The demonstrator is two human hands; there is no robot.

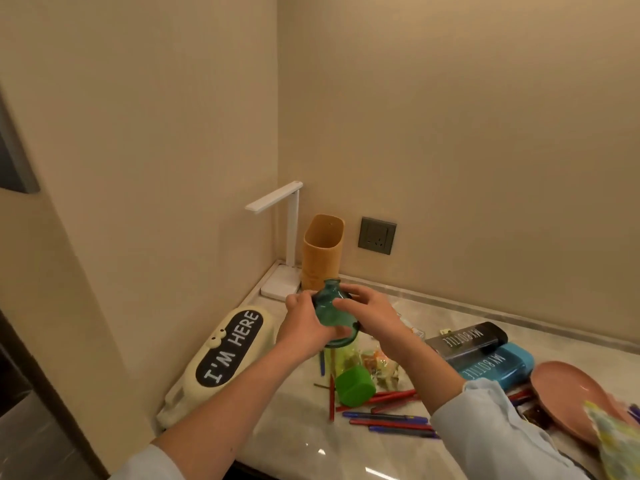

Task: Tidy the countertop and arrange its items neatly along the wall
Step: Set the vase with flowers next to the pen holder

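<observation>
Both my hands hold a round teal glass vase (pixel 330 311) upright above the marble countertop (pixel 346 441). My left hand (pixel 304 327) cups its left side and base, and my right hand (pixel 372 311) wraps its right side. The vase's narrow neck points up, just in front of an orange holder (pixel 322 252) standing in the corner. A white desk lamp (pixel 287 237) stands to the holder's left against the wall.
A cream case reading "I'M HERE" (pixel 225 351) lies along the left wall. Red and blue pens (pixel 388 415), a green cup (pixel 355 386) and snack wrappers litter the middle. Black (pixel 467 337) and blue (pixel 498 363) bottles and a pink plate (pixel 571 396) lie at right.
</observation>
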